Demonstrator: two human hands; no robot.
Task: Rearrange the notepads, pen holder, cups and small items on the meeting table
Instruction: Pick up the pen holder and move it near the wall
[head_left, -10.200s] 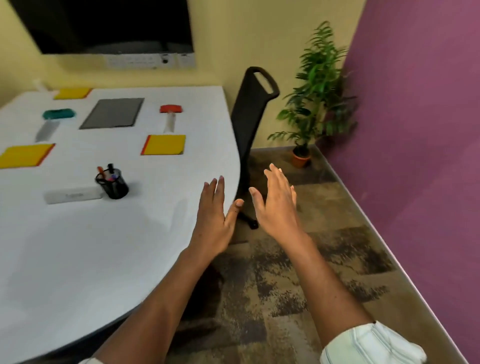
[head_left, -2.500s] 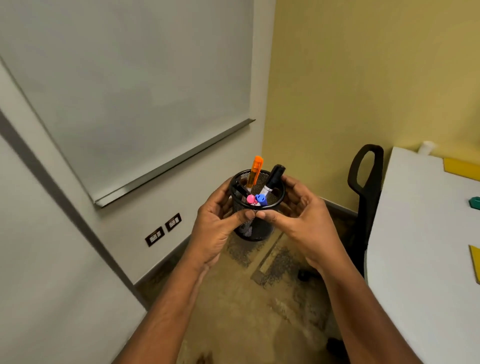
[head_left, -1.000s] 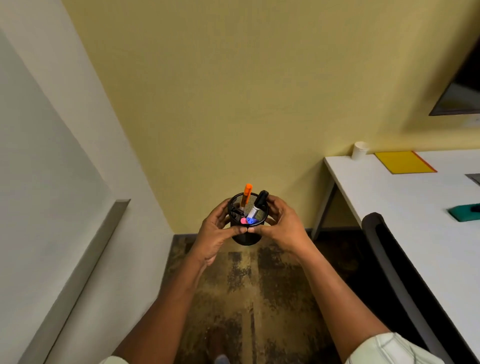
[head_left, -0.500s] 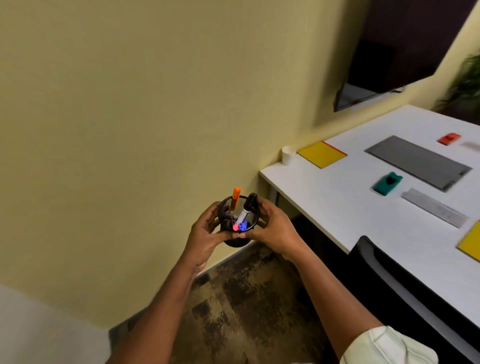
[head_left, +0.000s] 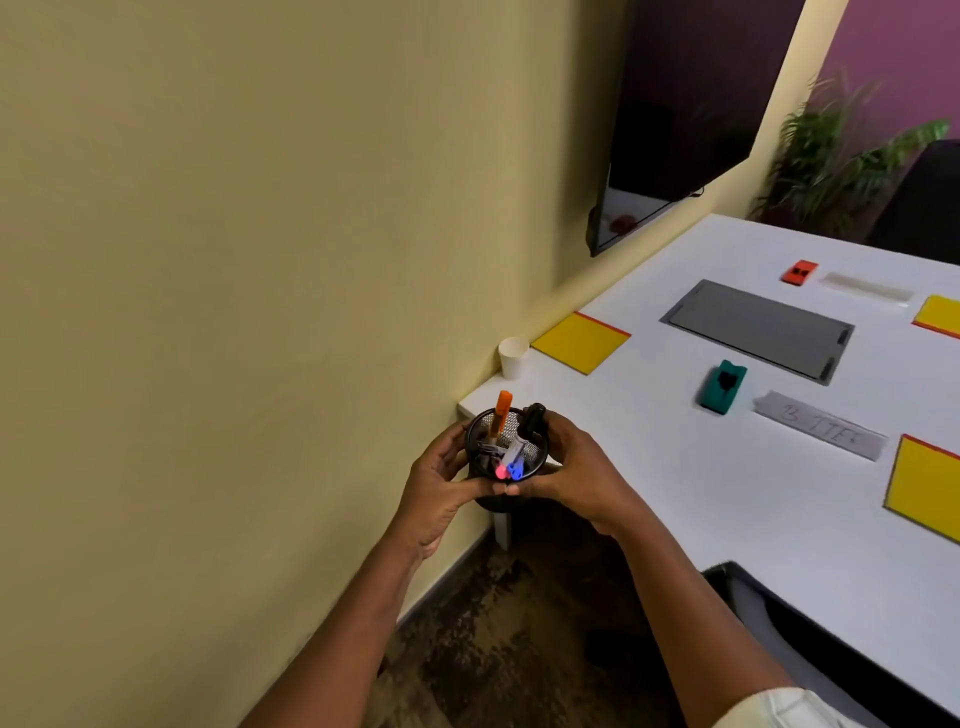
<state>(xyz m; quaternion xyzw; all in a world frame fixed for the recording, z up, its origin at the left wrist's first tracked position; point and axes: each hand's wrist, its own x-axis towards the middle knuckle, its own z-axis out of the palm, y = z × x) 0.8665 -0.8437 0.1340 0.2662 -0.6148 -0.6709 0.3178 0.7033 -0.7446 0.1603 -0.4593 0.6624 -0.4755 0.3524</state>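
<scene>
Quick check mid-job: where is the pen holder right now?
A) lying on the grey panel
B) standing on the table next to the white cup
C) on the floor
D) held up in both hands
D: the left hand and the right hand grip the pen holder from either side, lifted off the table, while the white cup stands farther back by the wall.

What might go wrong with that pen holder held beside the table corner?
The left hand and right hand hold the pen holder in mid-air, off the table; a slip could spill it. The orange marker sticks up and might tip out. The paper cup at the corner could topple.
</scene>
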